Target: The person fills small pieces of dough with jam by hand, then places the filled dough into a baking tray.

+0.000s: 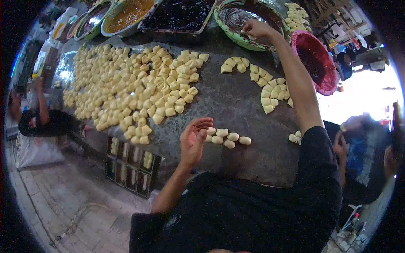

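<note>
My left hand (pixel 195 141) rests at the near part of the dark table, thumb apart from curved fingers, with nothing seen in it. Just right of it lies a small group of rounded dough pieces (pixel 229 143). My right hand (pixel 256 30) reaches over the green basin (pixel 240 41), which has a dark, glossy substance in it. Its fingers are pinched together, and a pale bit shows at the fingertips, too small to name. Below my right forearm are cut dough pieces (pixel 274 92) in curved rows.
A large spread of dough pieces (pixel 139 84) covers the table's left side. Along the far edge stand a dark-filled tray (pixel 177 31) and a basin of orange-brown filling (pixel 126 17). A red basin (pixel 325 63) is at right. Other people stand at both sides; divided trays (pixel 130 168) are below.
</note>
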Demonstrator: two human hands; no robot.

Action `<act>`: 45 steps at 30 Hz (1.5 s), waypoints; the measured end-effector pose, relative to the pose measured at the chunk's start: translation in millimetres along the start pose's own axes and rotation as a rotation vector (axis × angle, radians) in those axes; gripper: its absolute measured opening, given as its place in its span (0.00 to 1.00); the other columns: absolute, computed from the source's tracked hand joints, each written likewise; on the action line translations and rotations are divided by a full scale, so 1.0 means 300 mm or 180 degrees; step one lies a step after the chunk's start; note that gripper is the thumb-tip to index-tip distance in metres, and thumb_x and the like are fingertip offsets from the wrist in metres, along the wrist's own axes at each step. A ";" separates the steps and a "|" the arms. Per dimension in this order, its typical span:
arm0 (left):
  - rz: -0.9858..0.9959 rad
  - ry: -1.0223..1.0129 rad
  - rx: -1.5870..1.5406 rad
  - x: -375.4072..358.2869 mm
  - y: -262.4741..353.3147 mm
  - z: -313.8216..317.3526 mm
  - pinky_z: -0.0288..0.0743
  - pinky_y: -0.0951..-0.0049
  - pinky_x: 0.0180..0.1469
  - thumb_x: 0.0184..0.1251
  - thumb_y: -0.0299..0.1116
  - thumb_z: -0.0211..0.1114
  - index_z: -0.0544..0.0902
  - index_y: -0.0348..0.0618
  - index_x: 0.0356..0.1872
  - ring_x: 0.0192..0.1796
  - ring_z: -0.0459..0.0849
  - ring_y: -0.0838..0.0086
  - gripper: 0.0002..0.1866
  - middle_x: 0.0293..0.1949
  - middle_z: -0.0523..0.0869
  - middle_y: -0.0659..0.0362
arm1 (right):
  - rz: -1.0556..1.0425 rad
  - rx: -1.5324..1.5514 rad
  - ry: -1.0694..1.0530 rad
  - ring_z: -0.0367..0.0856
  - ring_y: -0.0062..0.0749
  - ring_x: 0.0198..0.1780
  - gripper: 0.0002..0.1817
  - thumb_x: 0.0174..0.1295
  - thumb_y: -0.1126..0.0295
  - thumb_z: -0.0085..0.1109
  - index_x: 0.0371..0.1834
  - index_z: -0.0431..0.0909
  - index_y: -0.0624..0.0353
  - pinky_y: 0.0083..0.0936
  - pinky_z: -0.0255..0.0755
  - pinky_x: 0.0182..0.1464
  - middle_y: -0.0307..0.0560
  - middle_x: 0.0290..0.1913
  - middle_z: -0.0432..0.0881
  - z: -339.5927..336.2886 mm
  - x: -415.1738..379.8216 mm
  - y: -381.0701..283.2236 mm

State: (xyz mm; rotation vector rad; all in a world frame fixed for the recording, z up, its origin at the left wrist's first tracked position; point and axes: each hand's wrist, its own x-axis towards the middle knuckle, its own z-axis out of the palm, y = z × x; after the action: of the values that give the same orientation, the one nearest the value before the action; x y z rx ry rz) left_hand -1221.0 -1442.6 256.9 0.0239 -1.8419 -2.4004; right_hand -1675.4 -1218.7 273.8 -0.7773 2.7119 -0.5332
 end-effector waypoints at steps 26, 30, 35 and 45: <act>-0.0597 0.0026 -0.1264 -0.857 0.425 -0.510 0.83 0.71 0.50 0.70 0.27 0.62 0.75 0.34 0.60 0.53 0.85 0.69 0.20 0.51 0.84 0.56 | -0.2156 0.1485 0.1208 0.84 0.45 0.52 0.20 0.62 0.71 0.63 0.58 0.77 0.60 0.31 0.79 0.51 0.53 0.52 0.81 0.836 -1.441 -1.512; 0.0650 0.0175 0.0912 -0.974 0.525 -0.459 0.80 0.70 0.51 0.60 0.20 0.68 0.80 0.35 0.52 0.49 0.86 0.65 0.17 0.47 0.85 0.56 | -0.2137 0.2720 0.0953 0.82 0.35 0.39 0.11 0.69 0.64 0.58 0.44 0.80 0.60 0.28 0.77 0.42 0.47 0.41 0.79 0.825 -1.495 -1.608; 0.1919 0.0081 0.1666 -0.992 0.527 -0.444 0.79 0.71 0.46 0.60 0.21 0.68 0.84 0.34 0.37 0.42 0.86 0.65 0.06 0.43 0.86 0.52 | -0.0944 0.5347 0.0388 0.75 0.20 0.35 0.11 0.70 0.63 0.59 0.36 0.76 0.60 0.19 0.71 0.36 0.39 0.37 0.76 0.830 -1.550 -1.733; 0.1154 0.0583 -0.0045 -1.005 0.512 -0.362 0.81 0.72 0.53 0.63 0.20 0.68 0.83 0.34 0.44 0.49 0.86 0.70 0.09 0.44 0.87 0.52 | -0.1949 0.3228 0.2544 0.77 0.28 0.38 0.13 0.63 0.65 0.67 0.41 0.75 0.59 0.26 0.74 0.39 0.43 0.38 0.77 0.763 -1.578 -1.742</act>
State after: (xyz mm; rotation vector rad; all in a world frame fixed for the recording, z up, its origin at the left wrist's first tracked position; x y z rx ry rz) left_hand -899.9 -1555.6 359.0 -0.0816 -1.5912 -2.0882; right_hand -970.3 -1431.7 359.3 -1.1831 2.1019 -2.5073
